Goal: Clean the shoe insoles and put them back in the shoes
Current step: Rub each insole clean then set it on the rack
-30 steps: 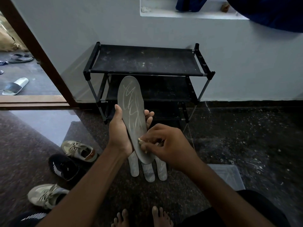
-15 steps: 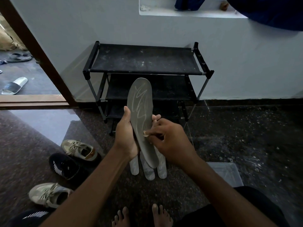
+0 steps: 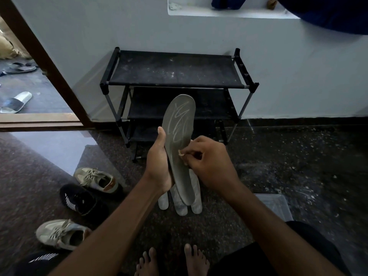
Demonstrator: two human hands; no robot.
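Observation:
My left hand (image 3: 159, 164) grips a grey insole (image 3: 178, 126) from behind, holding it upright with pale scribble marks on its face. My right hand (image 3: 209, 162) pinches a small pale wad (image 3: 181, 152) against the insole's right edge near its middle. Three light insoles (image 3: 180, 204) lie on the floor under my hands. Two beige sneakers (image 3: 97, 179) (image 3: 59, 234) and a black sneaker (image 3: 78, 199) sit on the floor at the left; another black shoe (image 3: 37, 259) shows at the bottom left edge.
A black three-tier shoe rack (image 3: 175, 72) stands against the wall ahead. A clear plastic box (image 3: 274, 204) sits on the floor at the right. My bare feet (image 3: 171, 261) are at the bottom. An open doorway with sandals (image 3: 16, 101) lies to the left.
The insole has swung to the right and tilted, its toe end now leaning right. My right hand has moved up along it with the wad, from the heel area toward the middle.

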